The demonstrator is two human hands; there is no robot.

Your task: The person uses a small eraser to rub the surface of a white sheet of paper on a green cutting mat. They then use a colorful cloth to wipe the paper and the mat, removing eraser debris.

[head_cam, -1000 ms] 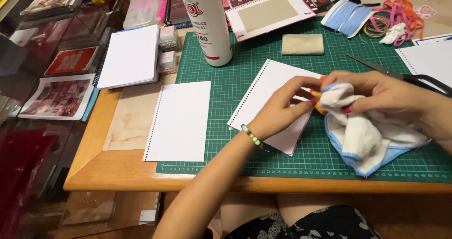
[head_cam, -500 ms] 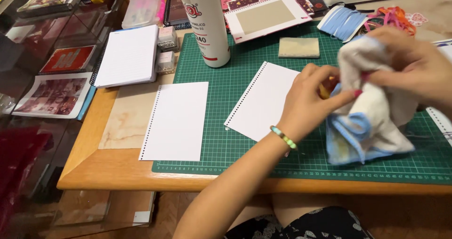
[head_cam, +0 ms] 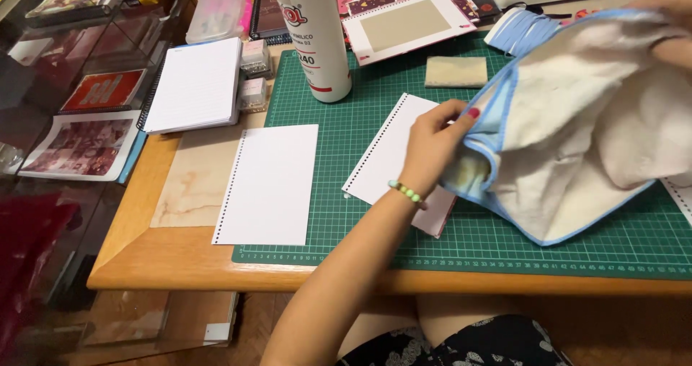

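My left hand pinches the blue-trimmed white cloth by its edge; my right hand grips its top, holding it spread above the green cutting mat on the counter.

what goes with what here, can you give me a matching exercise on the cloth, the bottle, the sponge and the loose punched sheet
Things:
1. white cloth with blue trim
2. tall white bottle
3. beige sponge
4. loose punched sheet

States:
a. lies flat across the left edge of the green cutting mat
b. stands upright near the mat's far left corner
c. held up between the left hand and the right hand
d. lies on the mat, beside the bottle

Pairs: 1-c, 2-b, 3-d, 4-a
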